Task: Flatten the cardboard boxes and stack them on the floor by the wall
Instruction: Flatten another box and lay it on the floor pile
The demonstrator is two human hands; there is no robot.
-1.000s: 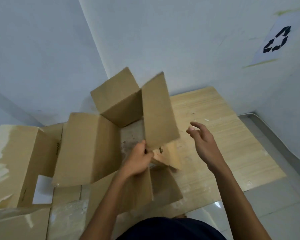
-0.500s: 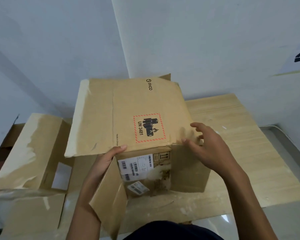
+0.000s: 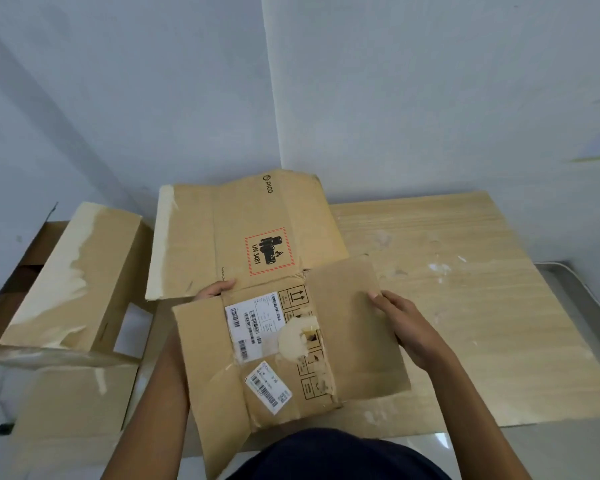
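Note:
A brown cardboard box (image 3: 257,244) with a red UN 3481 label and white shipping stickers lies nearly flat in front of me, over a wooden board. My left hand (image 3: 215,289) reaches under the near flaps and grips the box's edge; only its fingertips show. On the right flap, my right hand (image 3: 402,323) lies palm down and pins it flat. A second box (image 3: 73,278), still standing, with torn tape marks, is at the left against the wall.
A pale wooden board (image 3: 465,299) lies on the floor in the corner of two white walls. More cardboard (image 3: 73,400) sits at the lower left. Grey floor tiles (image 3: 568,452) show at the lower right.
The open, upright box has been turned over and pushed down until almost flat. My right hand came from the air onto its right flap, while my left shifted to its edge.

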